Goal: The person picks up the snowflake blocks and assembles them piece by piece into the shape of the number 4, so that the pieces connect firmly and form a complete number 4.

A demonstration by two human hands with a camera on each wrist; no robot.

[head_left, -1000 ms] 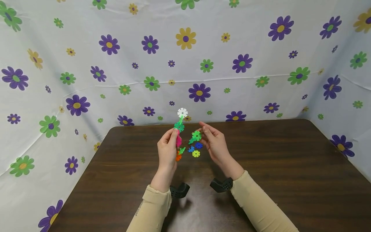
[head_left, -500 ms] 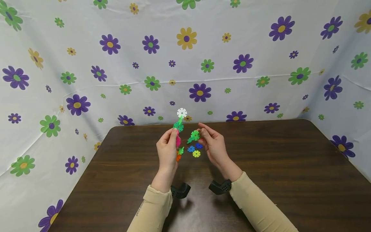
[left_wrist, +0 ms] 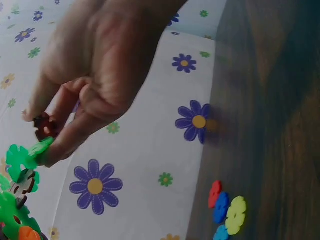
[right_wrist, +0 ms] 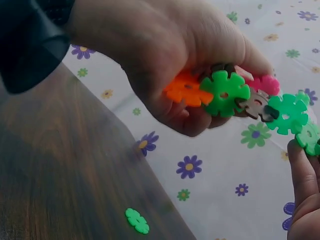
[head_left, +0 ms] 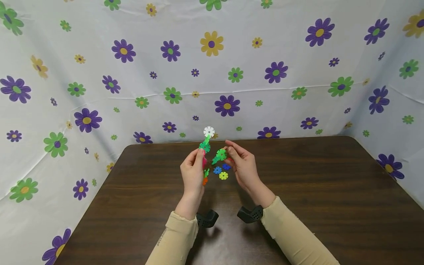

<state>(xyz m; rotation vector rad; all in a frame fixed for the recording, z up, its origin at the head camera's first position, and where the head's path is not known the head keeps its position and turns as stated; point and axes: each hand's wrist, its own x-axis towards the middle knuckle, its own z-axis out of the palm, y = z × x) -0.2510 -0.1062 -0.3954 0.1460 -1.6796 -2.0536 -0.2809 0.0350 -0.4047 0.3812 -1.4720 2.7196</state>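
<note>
My left hand (head_left: 193,173) pinches a chain of interlocking notched discs. In the head view it runs from a white disc (head_left: 209,131) on top through green and pink to an orange disc (head_left: 205,181) below. Opposite it, my right hand (head_left: 244,167) holds a bright green disc (head_left: 221,154) joined to a teal disc (head_left: 214,160) between thumb and fingers. The teal piece points at the chain; whether it touches is unclear. The right wrist view looks across at the left hand (right_wrist: 185,60), the left wrist view at the right hand (left_wrist: 100,70).
On the brown table (head_left: 311,191) lie loose discs: a blue disc (head_left: 217,170), a darker blue disc (head_left: 226,166), a yellow disc (head_left: 223,176) and a red disc (left_wrist: 215,194). A green disc (right_wrist: 137,221) lies apart. Behind hangs a flowered white cloth (head_left: 145,77).
My right hand has shifted slightly left with its green pieces, closer to the chain. My left hand has moved a little right and down, still holding the chain.
</note>
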